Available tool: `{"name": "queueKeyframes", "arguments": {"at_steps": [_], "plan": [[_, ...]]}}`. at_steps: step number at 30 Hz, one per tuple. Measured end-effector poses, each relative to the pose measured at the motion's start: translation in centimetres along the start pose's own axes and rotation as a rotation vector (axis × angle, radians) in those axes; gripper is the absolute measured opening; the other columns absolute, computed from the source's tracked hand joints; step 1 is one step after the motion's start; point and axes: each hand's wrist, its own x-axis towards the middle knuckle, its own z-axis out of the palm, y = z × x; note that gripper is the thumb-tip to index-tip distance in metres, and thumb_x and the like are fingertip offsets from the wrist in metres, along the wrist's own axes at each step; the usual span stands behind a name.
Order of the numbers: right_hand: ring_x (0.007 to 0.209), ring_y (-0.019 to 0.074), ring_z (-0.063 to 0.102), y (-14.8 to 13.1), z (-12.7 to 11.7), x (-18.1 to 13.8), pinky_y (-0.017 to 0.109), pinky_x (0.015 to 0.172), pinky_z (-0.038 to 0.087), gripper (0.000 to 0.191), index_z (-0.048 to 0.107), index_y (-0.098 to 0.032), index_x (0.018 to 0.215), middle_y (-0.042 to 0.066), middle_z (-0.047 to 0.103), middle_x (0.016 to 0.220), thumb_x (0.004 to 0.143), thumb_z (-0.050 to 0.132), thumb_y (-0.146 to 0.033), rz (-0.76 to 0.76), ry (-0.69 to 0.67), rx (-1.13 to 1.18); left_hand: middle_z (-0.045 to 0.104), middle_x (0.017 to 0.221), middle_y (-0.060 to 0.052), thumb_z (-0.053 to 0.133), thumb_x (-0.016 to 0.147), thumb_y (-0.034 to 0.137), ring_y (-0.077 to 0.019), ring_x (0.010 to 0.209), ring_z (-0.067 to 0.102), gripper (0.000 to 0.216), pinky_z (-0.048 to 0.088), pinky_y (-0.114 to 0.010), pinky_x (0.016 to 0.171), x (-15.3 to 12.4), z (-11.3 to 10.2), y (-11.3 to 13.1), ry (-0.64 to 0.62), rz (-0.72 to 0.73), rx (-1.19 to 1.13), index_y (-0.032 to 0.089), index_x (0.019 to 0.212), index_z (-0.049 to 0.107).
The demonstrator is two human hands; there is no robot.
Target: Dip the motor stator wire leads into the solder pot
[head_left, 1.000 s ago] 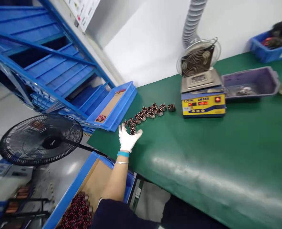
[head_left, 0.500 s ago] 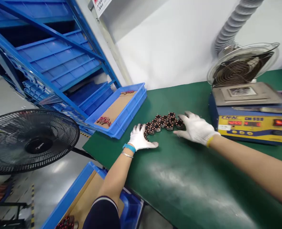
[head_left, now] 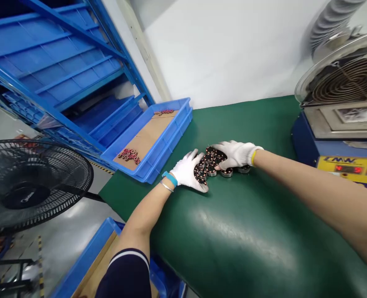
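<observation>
Several small copper-wound coil parts (head_left: 208, 165) lie bunched on the green bench mat (head_left: 248, 231). My left hand (head_left: 188, 171), in a white glove, cups the left side of the bunch with its fingers spread against the parts. My right hand (head_left: 235, 153), also gloved, lies flat over the right side of the bunch and presses the parts toward the left hand. Neither hand has lifted a part off the mat.
A blue tray (head_left: 158, 159) with a cardboard liner and a few coil parts hangs off the bench's left end. A blue and yellow heating unit (head_left: 339, 153) with a fan guard stands at right. A black floor fan (head_left: 28, 186) and blue racking (head_left: 62, 74) are at left.
My right hand came into view and both hands swept the spread-out row of coil parts together into a tight bunch. The view moved closer and to the left.
</observation>
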Motion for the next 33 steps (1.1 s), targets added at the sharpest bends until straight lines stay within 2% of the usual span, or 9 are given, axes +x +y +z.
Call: {"name": "queueKeyframes", "arguments": {"at_steps": [6,11,16,21,24,27,29,30,33], "plan": [[0.127,0.0399,0.054,-1.7,0.4,-3.3,0.048,0.099,0.049,0.112,0.037,-0.025,0.161,0.015,0.055,0.143,0.065,0.068,-0.075,-0.019,-0.006,0.028,0.049,0.147,-0.024,0.084,0.041,0.056,-0.0439,0.138,0.047,0.117,0.041,-0.053,0.117,-1.1,0.8,2.6,0.1,0.077,-0.079,0.011,0.142,0.047],[0.116,0.0366,0.06,-4.4,2.2,-10.6,0.041,0.092,0.051,0.107,0.048,-0.022,0.153,0.015,0.062,0.13,0.06,0.072,-0.069,-0.018,0.019,0.07,0.047,0.148,-0.029,0.085,0.031,0.07,-0.0467,0.136,0.049,0.133,0.041,-0.055,0.116,-4.0,1.9,6.5,0.126,0.08,-0.152,0.006,0.141,0.048],[0.113,0.0352,0.062,-5.8,5.1,-19.4,0.043,0.092,0.052,0.105,0.05,-0.019,0.152,0.017,0.063,0.127,0.06,0.074,-0.065,0.02,0.121,0.141,0.051,0.147,-0.026,0.076,0.029,0.088,-0.0473,0.134,0.051,0.138,0.041,-0.062,0.115,-7.1,2.7,12.8,0.108,0.127,-0.238,0.013,0.142,0.048],[0.116,0.036,0.062,-3.3,7.8,-26.6,0.048,0.094,0.055,0.103,0.054,-0.018,0.148,0.017,0.06,0.134,0.058,0.076,-0.064,-0.031,0.254,0.172,0.056,0.144,-0.023,0.075,0.031,0.088,-0.0467,0.131,0.054,0.133,0.04,-0.063,0.115,-8.6,3.9,19.9,0.143,0.171,-0.318,0.016,0.14,0.051],[0.126,0.0336,0.058,-0.8,7.8,-29.2,0.046,0.101,0.054,0.081,0.056,-0.015,0.144,0.017,0.057,0.14,0.079,0.06,-0.063,-0.079,0.438,0.133,0.053,0.149,-0.02,0.078,0.047,0.078,-0.043,0.136,0.051,0.115,0.04,-0.061,0.116,-7.1,4.2,21.0,0.19,0.083,-0.379,0.021,0.143,0.048],[0.13,0.0343,0.055,1.6,6.9,-29.6,0.048,0.107,0.05,0.069,0.062,-0.011,0.136,0.018,0.054,0.144,0.091,0.043,-0.059,0.091,0.557,0.046,0.042,0.158,-0.018,0.069,0.078,0.06,-0.034,0.145,0.045,0.085,0.041,-0.048,0.117,-3.0,3.7,19.1,0.384,-0.309,-0.377,0.02,0.148,0.043],[0.125,0.036,0.058,2.6,6.3,-29.1,0.049,0.104,0.051,0.068,0.065,-0.011,0.132,0.018,0.055,0.142,0.092,0.038,-0.059,0.224,0.477,0.051,0.033,0.165,-0.016,0.07,0.081,0.056,-0.0336,0.147,0.042,0.085,0.038,-0.044,0.12,0.3,3.1,17.4,0.306,-0.551,-0.28,0.02,0.152,0.041],[0.121,0.0354,0.06,2.9,6.0,-28.7,0.048,0.101,0.052,0.068,0.067,-0.011,0.131,0.018,0.057,0.14,0.092,0.036,-0.058,0.274,0.404,0.09,0.038,0.163,-0.015,0.07,0.083,0.053,-0.0319,0.145,0.045,0.081,0.039,-0.041,0.119,1.8,2.9,16.7,0.205,-0.563,-0.248,0.02,0.152,0.042],[0.108,0.0314,0.066,3.7,5.8,-28.1,0.044,0.092,0.055,0.063,0.069,-0.016,0.128,0.014,0.065,0.129,0.094,0.032,-0.055,0.391,0.235,0.231,0.06,0.144,-0.012,0.064,0.089,0.037,-0.0274,0.133,0.058,0.057,0.043,-0.037,0.115,4.8,2.5,16.0,0.08,-0.532,-0.217,0.021,0.143,0.056]]}}
